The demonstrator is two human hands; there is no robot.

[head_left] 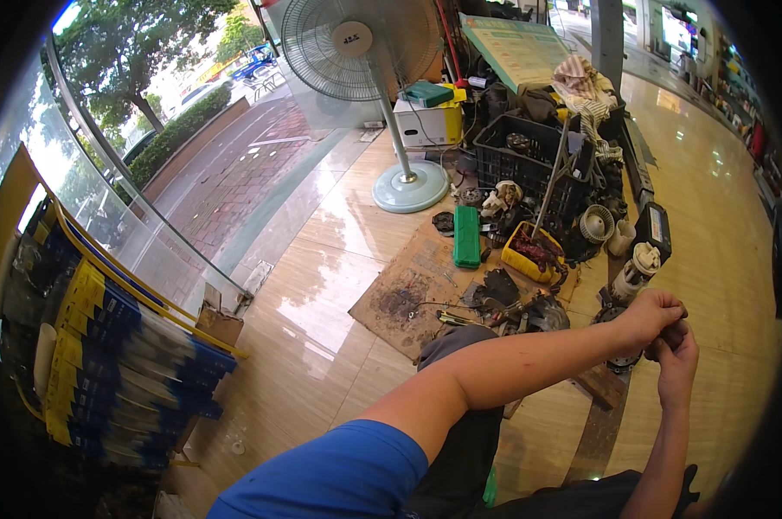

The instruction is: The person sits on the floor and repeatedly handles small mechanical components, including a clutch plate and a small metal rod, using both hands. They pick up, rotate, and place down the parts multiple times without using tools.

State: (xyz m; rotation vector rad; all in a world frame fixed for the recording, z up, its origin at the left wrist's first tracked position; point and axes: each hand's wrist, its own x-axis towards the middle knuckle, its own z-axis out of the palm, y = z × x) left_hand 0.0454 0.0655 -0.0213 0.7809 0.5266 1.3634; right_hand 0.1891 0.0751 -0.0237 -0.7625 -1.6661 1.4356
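At the right, my left hand and my right hand meet, fingers closed. Something small and dark shows between them, too hidden for me to name. My left arm stretches across from the lower left in a blue sleeve. Just beyond my hands stands a white and metal cylindrical part, perhaps a pump. Below them lies a round metal part, mostly covered by my hands. A wooden block rests on the floor left of my right forearm. Dark greasy machine parts lie behind my left forearm.
A stained cardboard sheet bears tools and a green case. Behind are a yellow container, a black crate and a standing fan's base. A yellow rack with blue-yellow boxes stands left, beside glass panels.
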